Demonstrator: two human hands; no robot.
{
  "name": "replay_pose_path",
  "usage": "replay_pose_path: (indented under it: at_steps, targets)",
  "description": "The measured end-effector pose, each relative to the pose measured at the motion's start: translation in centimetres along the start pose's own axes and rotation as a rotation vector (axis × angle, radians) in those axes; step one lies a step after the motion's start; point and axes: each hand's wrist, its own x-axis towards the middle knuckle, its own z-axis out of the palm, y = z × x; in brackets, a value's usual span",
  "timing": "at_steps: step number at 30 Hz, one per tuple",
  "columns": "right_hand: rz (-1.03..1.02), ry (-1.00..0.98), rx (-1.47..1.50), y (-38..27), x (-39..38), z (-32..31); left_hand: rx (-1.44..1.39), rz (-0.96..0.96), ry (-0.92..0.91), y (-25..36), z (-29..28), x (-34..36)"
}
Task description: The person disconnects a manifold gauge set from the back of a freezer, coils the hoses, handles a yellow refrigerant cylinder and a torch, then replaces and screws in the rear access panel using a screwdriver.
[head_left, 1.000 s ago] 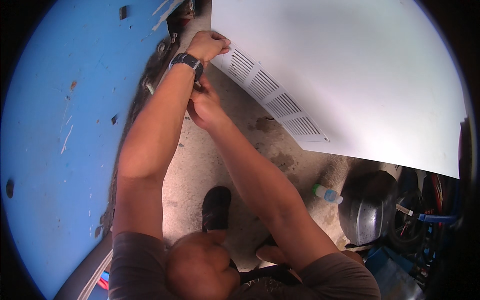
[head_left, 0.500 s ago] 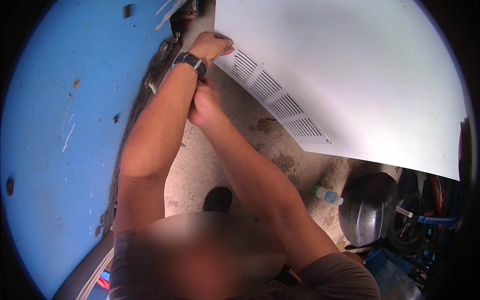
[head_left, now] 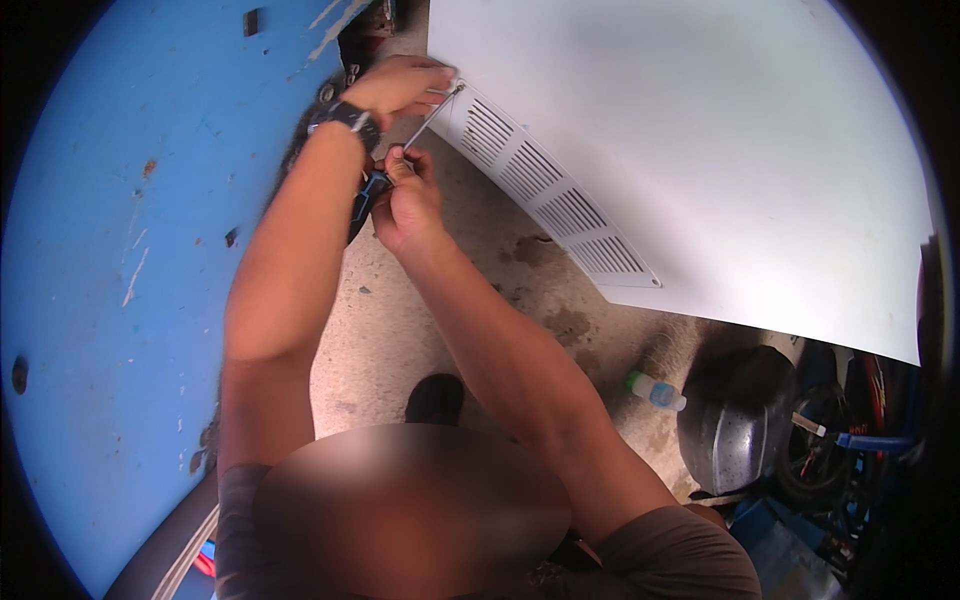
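Observation:
My right hand is closed around a screwdriver with a blue and black handle. Its thin metal shaft slants up to the upper end of a slotted vent cover, and the tip is at or close to the corner there. The cover lies along the edge of a large white panel. My left hand, with a dark watch on its wrist, is beside that same corner, fingers stretched toward the panel's edge. Whether those fingertips touch the cover is unclear.
A scuffed blue surface rises along the left. On the stained concrete floor lies a bottle with a green end, next to a black rounded object. Cables and a blue-handled tool crowd the lower right.
My left hand has shifted slightly left and loosened from the cover's corner, its fingers now straighter. The screwdriver, hidden before, now shows in my right hand, its shaft reaching the corner.

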Motion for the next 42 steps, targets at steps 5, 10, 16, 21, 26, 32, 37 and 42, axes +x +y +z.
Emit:
replay_pose_path:
  at_steps: [5,10,16,21,26,32,37,42]
  targets:
    - [0.070,0.053,0.050,-0.1,-0.4,0.8,0.347,0.177,0.281,-3.7,-4.2,-8.8]
    - [0.093,0.039,0.060,-0.7,-0.1,0.8,-0.279,-0.201,0.138,-7.2,-1.5,-20.1]
    - [0.073,-0.043,-0.081,-1.3,-0.5,1.0,-0.351,0.011,0.333,-9.4,-0.3,-20.3]
    - [0.110,-0.010,-0.136,-1.6,-0.9,2.0,0.313,0.472,0.562,-11.9,-0.3,-19.4]
    - [0.099,-0.003,-0.147,-1.9,0.0,1.6,0.402,0.473,0.573,-11.4,1.0,-19.8]
    - [0.118,-0.070,-0.009,-2.3,-0.5,1.7,-0.364,-0.189,0.150,-9.8,-2.0,-20.9]
    - [0.176,-0.025,-0.585,-2.4,-2.5,2.5,0.748,0.674,0.605,-8.9,1.0,-20.7]
    - [0.268,-0.220,-0.500,-3.3,-1.2,0.8,0.104,0.444,0.583,-10.9,2.1,-20.8]
